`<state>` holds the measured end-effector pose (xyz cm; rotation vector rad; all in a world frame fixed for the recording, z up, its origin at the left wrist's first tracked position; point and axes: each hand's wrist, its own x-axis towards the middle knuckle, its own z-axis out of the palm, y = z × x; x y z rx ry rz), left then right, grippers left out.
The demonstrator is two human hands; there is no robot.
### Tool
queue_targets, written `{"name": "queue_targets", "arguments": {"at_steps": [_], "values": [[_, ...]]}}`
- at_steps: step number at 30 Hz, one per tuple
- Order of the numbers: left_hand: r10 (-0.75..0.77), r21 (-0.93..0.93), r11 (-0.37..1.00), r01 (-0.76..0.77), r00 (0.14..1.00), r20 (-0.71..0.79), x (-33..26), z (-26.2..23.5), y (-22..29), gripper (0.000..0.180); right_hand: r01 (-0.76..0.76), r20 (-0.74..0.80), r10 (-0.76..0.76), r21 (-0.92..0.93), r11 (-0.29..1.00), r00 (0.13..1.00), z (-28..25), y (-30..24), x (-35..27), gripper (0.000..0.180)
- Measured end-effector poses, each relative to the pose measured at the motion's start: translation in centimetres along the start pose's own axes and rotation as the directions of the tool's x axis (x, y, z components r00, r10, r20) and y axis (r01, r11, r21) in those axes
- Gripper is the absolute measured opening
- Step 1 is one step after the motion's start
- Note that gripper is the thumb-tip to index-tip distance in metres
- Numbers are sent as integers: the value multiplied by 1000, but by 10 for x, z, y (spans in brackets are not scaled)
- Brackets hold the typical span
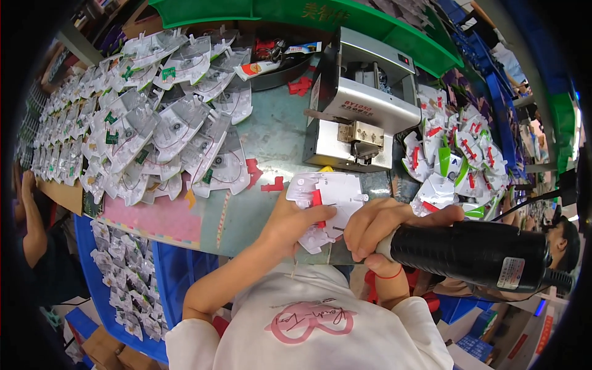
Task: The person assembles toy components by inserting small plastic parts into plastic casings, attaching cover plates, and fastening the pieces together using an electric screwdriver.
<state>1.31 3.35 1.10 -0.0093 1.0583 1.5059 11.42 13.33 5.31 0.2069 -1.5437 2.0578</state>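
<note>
My left hand [285,223] grips a white plastic housing [338,186] at the table's near edge, its thumb lying across the part. A red plastic piece [317,198] sits on the housing under that thumb. My right hand [383,229] is closed around the front end of a black electric screwdriver [465,254], which lies nearly level. Its thin bit points left at the housing's lower right; whether the tip touches a screw is too small to tell. Loose red pieces [272,184] lie on the table left of the housing.
A silver screw feeder [373,102] stands just beyond the housing. Overlapping translucent-white shells [179,126] with green boards cover the left side. White-and-green parts with red pieces [456,157] pile up at right. A black tray [280,75] is behind; a blue bin [185,271] stands lower left.
</note>
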Motion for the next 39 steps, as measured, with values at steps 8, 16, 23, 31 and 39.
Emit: {"name": "queue_targets", "arguments": {"at_steps": [8,16,23,31,39], "values": [[69,-68,995,-67,997,30,-5,0,-13,35,9,-130,-11,-18,1000,991,-15,9,-21,15],[72,-79,995,-62,989,129,-19,-11,3,60,28,-661,-108,-130,991,742,-54,6,-50,31],[230,206,926,-317,904,360,-27,1,22,55,-188,-775,4,-148,971,632,-78,8,-54,52],[409,321,673,-666,697,590,-25,17,20,46,-66,-360,-292,-722,688,886,-38,-47,-49,54],[379,428,404,-809,574,726,-23,39,19,47,-92,-76,52,-816,570,996,-40,-69,-52,37]]}}
